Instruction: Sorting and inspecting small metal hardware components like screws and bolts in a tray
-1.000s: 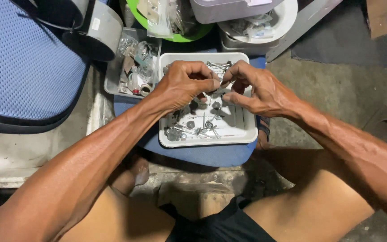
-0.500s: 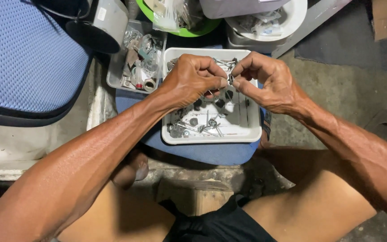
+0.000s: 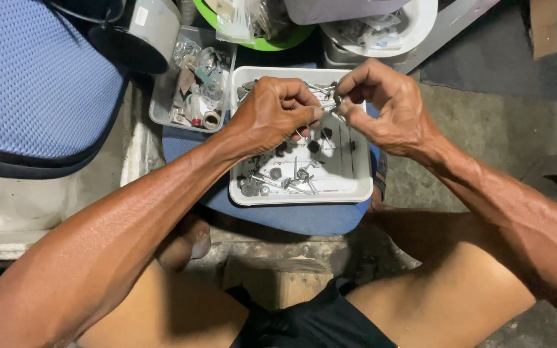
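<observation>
The small part [image 3: 334,103] pinched between the fingers [image 3: 349,111] of both hands is bright metal, shiny where it catches light. The tray [image 3: 304,194] under it looks like smooth white plastic, slightly dull and smudged, and the loose bolts and washers [image 3: 285,180] in it are grey metal, some glossy, some matt. The cushion [image 3: 291,219] below the tray is matt blue cloth. The seat pad [image 3: 27,84] is blue woven mesh fabric, dimpled and rough. The clear bags [image 3: 243,22] are glossy plastic film. The floor [image 3: 485,122] is rough, stained concrete.
</observation>
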